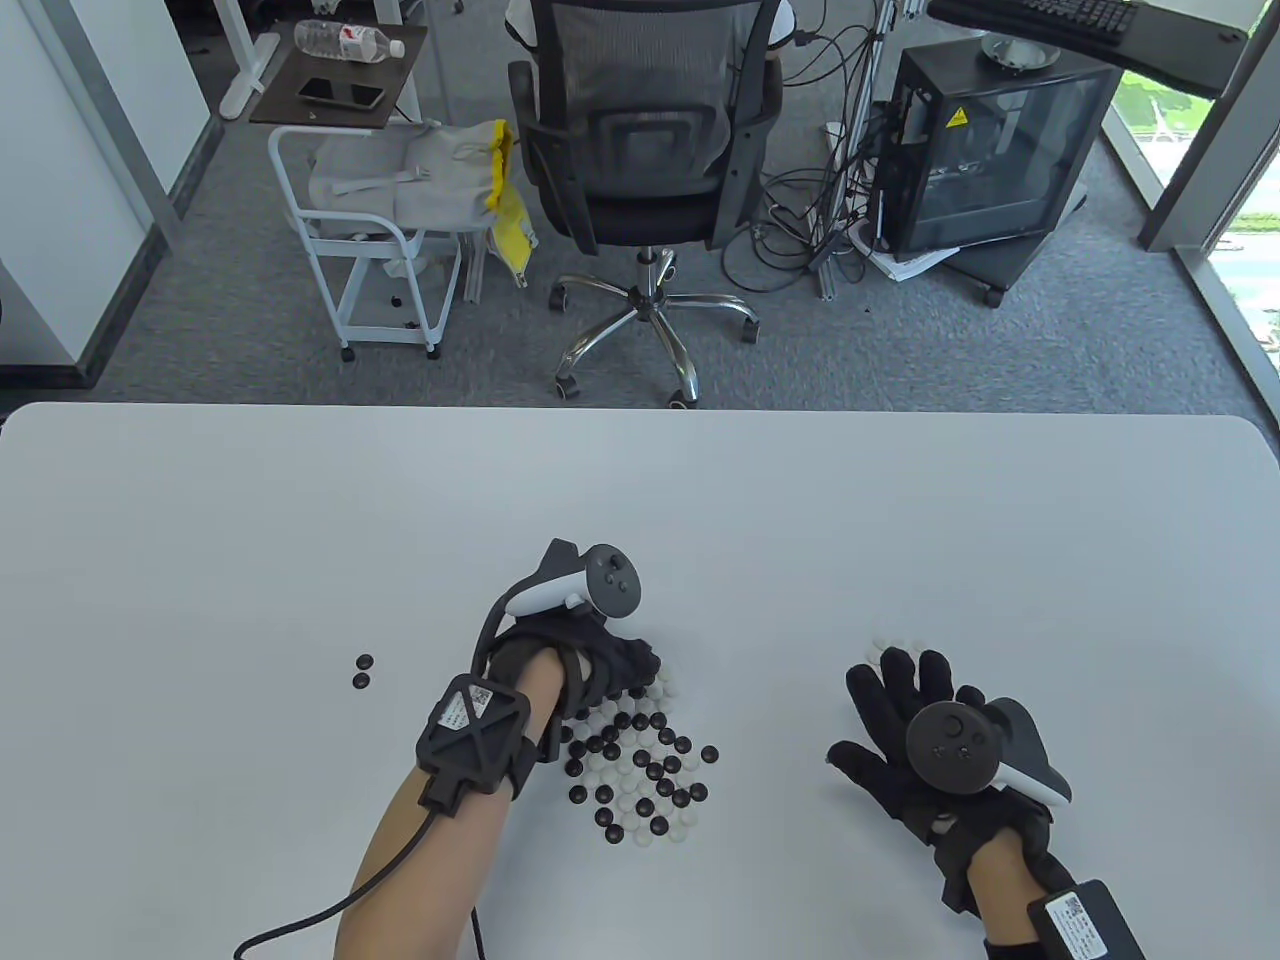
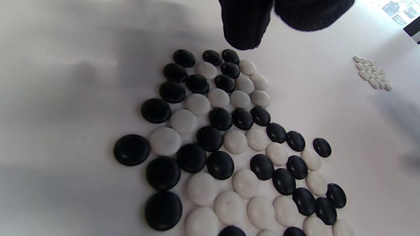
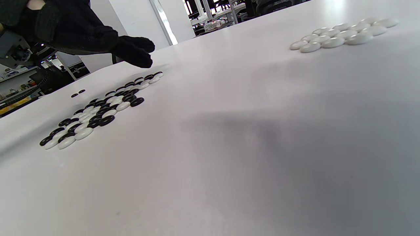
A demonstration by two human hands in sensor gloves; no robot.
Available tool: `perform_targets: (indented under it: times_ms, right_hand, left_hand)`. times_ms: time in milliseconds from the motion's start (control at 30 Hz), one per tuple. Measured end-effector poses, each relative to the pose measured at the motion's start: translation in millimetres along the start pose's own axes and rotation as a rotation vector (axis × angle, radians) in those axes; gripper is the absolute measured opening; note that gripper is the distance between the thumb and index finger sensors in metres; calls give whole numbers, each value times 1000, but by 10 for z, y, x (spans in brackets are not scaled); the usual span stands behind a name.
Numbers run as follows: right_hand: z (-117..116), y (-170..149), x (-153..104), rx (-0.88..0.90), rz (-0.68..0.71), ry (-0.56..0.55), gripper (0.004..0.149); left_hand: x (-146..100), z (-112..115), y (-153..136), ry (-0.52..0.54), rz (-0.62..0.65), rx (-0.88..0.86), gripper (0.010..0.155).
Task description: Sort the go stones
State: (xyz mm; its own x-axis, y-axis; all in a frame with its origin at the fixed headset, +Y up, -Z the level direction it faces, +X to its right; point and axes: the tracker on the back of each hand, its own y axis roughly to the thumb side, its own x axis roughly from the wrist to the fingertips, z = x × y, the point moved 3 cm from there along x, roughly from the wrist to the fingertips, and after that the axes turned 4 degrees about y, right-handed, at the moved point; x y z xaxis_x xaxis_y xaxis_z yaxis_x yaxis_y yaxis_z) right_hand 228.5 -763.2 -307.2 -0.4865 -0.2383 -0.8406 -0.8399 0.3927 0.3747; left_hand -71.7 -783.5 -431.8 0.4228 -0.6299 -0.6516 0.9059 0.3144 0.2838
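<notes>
- Office floor behind: grey carpet, mesh chair [image 1: 640,130], white trolley [image 1: 365,250], black PC case [image 1: 990,150]; up front, a white bench [image 1: 640,500].
- Mixed pile [image 1: 640,765] of black and white Go stones, bench centre, one layer deep, many touching.
- Two black stones [image 1: 363,671] alone, well left of the pile, side by side.
- White group [image 3: 341,34] already gathered at right, well apart from the pile; mostly hidden behind right fingers in the table view.
- Left hand [image 1: 590,665] at the pile's far edge, fingers [image 2: 244,29] bent down just above the stones nearest that rim; no stone seen between fingertips, contact with the bench not clear. Grip state: cannot tell.
- Right hand [image 1: 915,745] flat and spread, fingers straight, empty, lying just this side of the white group.
- Key relation: pile directly under and toward the wrist of the left hand, so left far nearer; right well off to the pile's right.
- Black stones at the left fingertips' side of the pile, with whites mixed among them; likely next pick a black one, bound leftward toward the black pair.
- Judgement: sorting early to midway, most stones still mixed.
- Risk, judged: tight packing, neighbours easily nudged on a pinch.
</notes>
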Motion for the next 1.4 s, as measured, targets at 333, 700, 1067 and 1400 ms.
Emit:
perform_targets:
  times_ms: [333, 700, 1067, 1400]
  right_hand:
    - [-1, 10, -9, 0, 5, -6, 86]
    - [-6, 22, -10, 0, 10, -3, 86]
    - [-2, 26, -9, -1, 1, 3, 86]
    - [-4, 36, -5, -1, -3, 13, 86]
  left_hand:
    - [144, -19, -180, 20, -154, 39, 67]
    - [-463, -90, -1328, 56, -389, -122, 66]
    - [-1035, 37, -2031, 64, -572, -165, 67]
    - [-1187, 64, -2137, 67, -595, -168, 67]
